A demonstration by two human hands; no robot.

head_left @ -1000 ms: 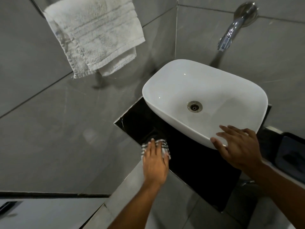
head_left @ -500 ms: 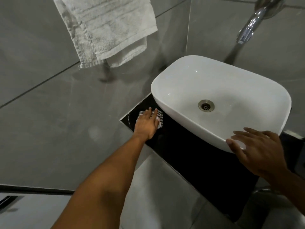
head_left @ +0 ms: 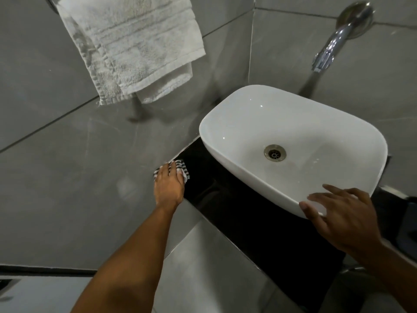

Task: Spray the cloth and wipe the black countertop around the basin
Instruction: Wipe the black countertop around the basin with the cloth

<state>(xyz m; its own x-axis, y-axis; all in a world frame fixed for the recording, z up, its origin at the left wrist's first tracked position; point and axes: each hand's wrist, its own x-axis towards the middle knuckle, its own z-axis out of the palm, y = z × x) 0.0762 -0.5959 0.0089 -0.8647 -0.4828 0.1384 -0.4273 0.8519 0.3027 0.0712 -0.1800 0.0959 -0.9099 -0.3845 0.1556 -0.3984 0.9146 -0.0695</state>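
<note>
A white oval basin [head_left: 266,123] sits on the black countertop [head_left: 248,220]. My left hand [head_left: 168,185] presses a black-and-white striped cloth [head_left: 184,169] flat on the countertop's far left corner, against the grey wall. My right hand [head_left: 338,215] rests with spread fingers on the basin's near right rim and holds nothing. No spray bottle is in view.
A white towel [head_left: 133,46] hangs on the left wall above the corner. A chrome spout [head_left: 327,53] juts from the back wall over the basin. A dark object [head_left: 408,224] sits at the right edge. Grey tile fronts the counter below.
My left hand slid the cloth from the front edge of the countertop back to its far left corner by the wall. My right hand stayed on the basin rim.
</note>
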